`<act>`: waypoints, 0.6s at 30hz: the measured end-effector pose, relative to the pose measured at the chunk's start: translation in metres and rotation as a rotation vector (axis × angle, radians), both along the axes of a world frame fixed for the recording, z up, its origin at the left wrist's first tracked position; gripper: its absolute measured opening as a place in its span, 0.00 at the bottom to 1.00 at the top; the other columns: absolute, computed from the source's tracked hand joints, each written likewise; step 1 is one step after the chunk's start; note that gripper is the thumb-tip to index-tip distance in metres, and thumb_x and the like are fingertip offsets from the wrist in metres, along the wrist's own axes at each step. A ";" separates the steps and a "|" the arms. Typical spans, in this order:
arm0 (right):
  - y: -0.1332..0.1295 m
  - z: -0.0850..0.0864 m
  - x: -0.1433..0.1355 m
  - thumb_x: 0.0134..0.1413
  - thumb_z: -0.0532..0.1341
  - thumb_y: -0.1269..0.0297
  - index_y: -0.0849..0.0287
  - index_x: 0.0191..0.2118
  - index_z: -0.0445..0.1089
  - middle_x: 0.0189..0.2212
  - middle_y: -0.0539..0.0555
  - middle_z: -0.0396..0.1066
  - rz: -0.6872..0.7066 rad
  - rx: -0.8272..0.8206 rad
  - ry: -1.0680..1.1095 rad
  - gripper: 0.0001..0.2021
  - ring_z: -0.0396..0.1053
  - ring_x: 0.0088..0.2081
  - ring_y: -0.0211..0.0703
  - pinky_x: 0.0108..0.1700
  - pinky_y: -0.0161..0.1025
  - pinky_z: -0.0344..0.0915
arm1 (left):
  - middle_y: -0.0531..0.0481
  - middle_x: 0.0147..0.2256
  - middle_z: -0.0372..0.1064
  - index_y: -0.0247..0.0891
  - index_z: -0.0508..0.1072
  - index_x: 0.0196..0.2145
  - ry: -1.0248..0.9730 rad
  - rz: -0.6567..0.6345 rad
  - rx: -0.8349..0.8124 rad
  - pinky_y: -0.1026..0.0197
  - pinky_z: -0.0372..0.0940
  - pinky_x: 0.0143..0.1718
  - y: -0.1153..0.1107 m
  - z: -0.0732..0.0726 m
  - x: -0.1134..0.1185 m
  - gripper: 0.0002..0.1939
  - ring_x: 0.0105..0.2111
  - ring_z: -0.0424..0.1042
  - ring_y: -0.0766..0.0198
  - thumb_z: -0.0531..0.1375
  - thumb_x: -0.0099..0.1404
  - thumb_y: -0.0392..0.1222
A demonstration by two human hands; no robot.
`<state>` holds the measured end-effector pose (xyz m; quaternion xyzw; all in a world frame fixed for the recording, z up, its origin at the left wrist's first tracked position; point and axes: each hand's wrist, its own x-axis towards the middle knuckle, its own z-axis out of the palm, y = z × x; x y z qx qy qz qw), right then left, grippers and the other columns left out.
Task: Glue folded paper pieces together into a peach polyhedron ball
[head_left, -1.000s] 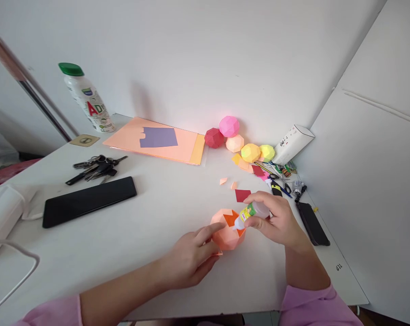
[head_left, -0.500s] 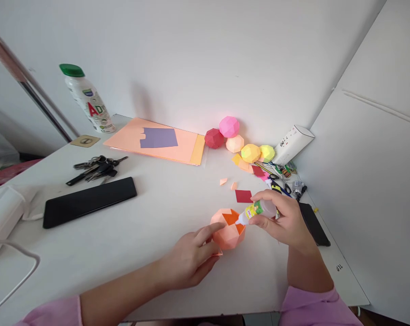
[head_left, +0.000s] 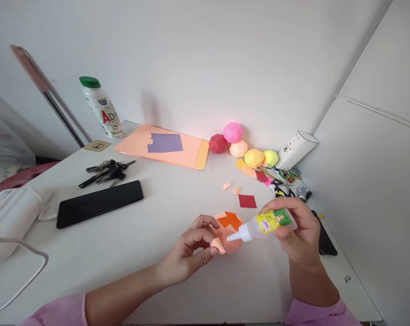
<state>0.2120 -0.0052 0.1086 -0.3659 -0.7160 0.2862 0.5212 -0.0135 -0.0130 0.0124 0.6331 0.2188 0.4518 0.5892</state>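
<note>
My left hand (head_left: 187, 251) is closed, pinching a small folded peach paper piece (head_left: 219, 246) between thumb and fingers. Just behind that piece sits a faceted peach paper ball (head_left: 234, 247), its top open on an orange inside; the left fingers partly cover its left side. In my right hand (head_left: 303, 237) a small glue bottle (head_left: 269, 223) with a yellow-green label lies nearly level. Its white nozzle (head_left: 236, 236) points left, in front of the ball and close to the folded piece; whether it touches either, I cannot tell.
Beyond the hands lie a red paper diamond (head_left: 247, 201) and two peach scraps (head_left: 227, 186). Finished paper balls (head_left: 254, 158) line the wall beside a white tube (head_left: 297, 149). Paper sheets (head_left: 130, 144), keys (head_left: 111, 171), a black phone (head_left: 99, 203) and a bottle (head_left: 104, 111) stand left.
The glue bottle's nozzle has moved from the ball's opening down to the front near the folded piece. My left hand has lifted its fingers from the ball's rim and raised the piece.
</note>
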 end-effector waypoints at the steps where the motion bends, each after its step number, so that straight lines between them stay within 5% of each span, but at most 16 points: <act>1: 0.000 0.000 -0.002 0.52 0.64 0.52 0.55 0.41 0.68 0.29 0.54 0.70 0.012 -0.028 0.006 0.15 0.69 0.28 0.44 0.24 0.37 0.66 | 0.43 0.37 0.60 0.38 0.74 0.32 -0.027 -0.019 -0.031 0.58 0.69 0.36 0.000 0.000 0.000 0.11 0.47 0.61 0.56 0.57 0.66 0.46; 7: 0.000 0.002 -0.011 0.52 0.64 0.51 0.56 0.39 0.68 0.26 0.51 0.69 0.043 -0.107 0.022 0.15 0.61 0.20 0.35 0.19 0.31 0.59 | 0.49 0.34 0.56 0.37 0.75 0.35 -0.200 -0.212 -0.216 0.64 0.68 0.25 -0.001 0.002 0.000 0.10 0.30 0.63 0.68 0.59 0.64 0.46; 18: -0.002 0.002 -0.019 0.49 0.64 0.47 0.56 0.36 0.68 0.20 0.49 0.65 0.061 -0.169 -0.034 0.18 0.66 0.23 0.41 0.21 0.35 0.62 | 0.47 0.36 0.62 0.36 0.74 0.35 -0.209 -0.273 -0.243 0.59 0.71 0.30 -0.002 0.004 0.002 0.12 0.31 0.67 0.67 0.60 0.63 0.48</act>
